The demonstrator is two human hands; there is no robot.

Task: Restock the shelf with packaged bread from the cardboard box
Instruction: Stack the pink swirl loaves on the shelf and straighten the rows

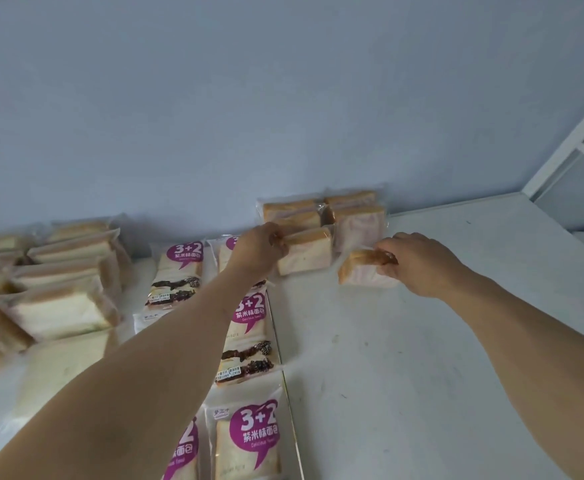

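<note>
On the white shelf (405, 358) both my arms reach toward the back wall. My left hand (259, 249) grips the left end of a clear-wrapped bread pack with a pink layer (306, 252), which rests on the shelf in front of a stack of like packs (349, 211) against the wall. My right hand (418, 261) holds a second such pack (360, 271), tilted, low over the shelf just right of the first. The cardboard box is out of view.
Purple-labelled "3+2" bread packs (249, 330) lie in rows under my left arm. Pale sandwich-bread packs (62, 289) are piled at the left. A thin divider strip (285, 382) separates them from the bare white surface at right. A white frame (567, 157) stands far right.
</note>
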